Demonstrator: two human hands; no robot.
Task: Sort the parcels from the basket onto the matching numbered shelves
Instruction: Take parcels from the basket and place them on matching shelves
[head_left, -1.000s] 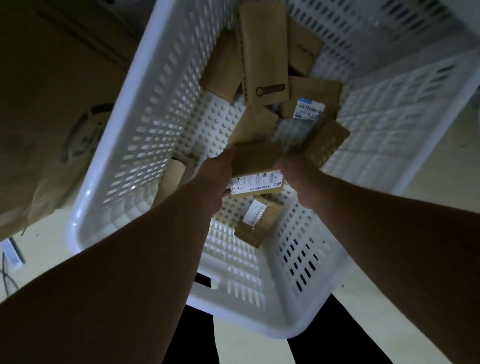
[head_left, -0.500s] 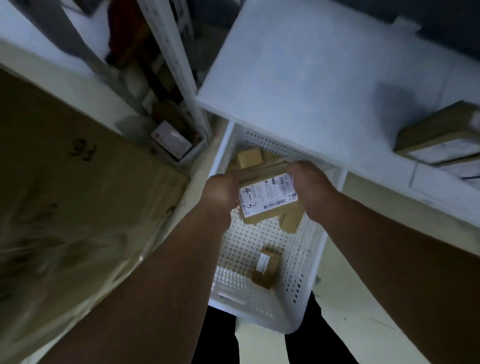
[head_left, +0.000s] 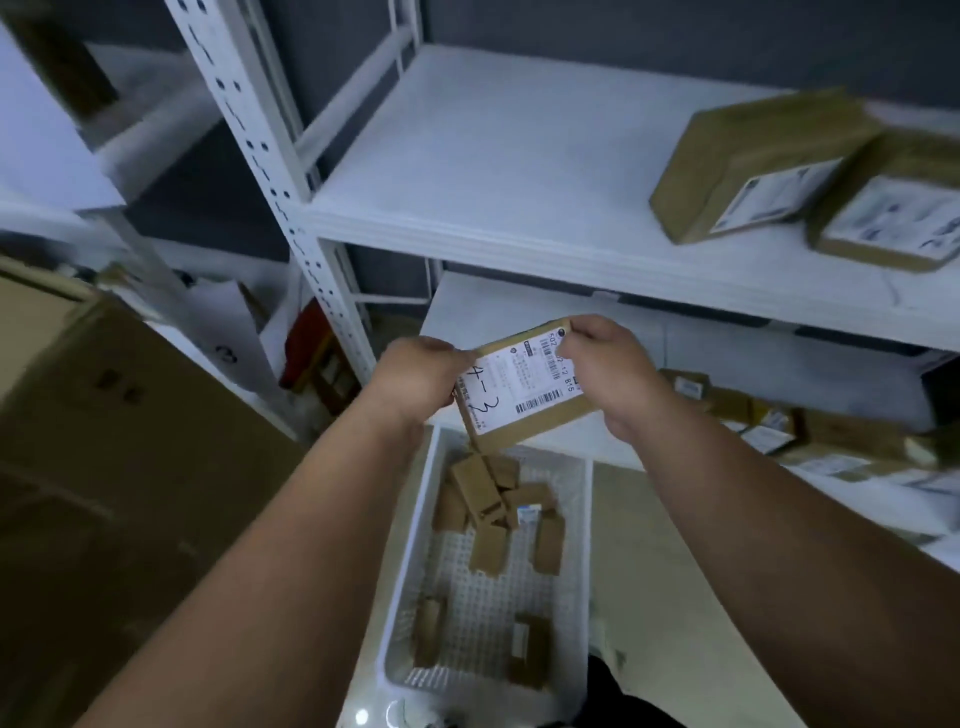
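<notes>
You hold one flat brown parcel (head_left: 524, 387) with both hands in the middle of the frame, and it is lifted in the air above the far end of the white basket (head_left: 410, 540). Your left hand (head_left: 415, 382) grips the left edge of the parcel with curled fingers, and your right hand (head_left: 613, 374) pinches its upper right corner and right side, thumb on the face. The white label (head_left: 519, 387) on the parcel faces you, and on it is handwritten "4-3" (the printed small text and barcodes are too blurred to read). The basket stands on the floor in the lower middle of the frame; inside it lie several small brown parcels (head_left: 488, 499), a heap at the far end and two more (head_left: 527, 649) near the closer end. Behind your hands stands a white metal rack; its upper shelf (head_left: 493, 171) fills the upper middle of the frame and carries two bigger brown boxes (head_left: 753, 171) with labels at the upper right. The lower shelf (head_left: 779, 364) at the right of the frame carries a row of small parcels (head_left: 810, 431). A large cardboard box (head_left: 114, 441) fills the left side of the frame
</notes>
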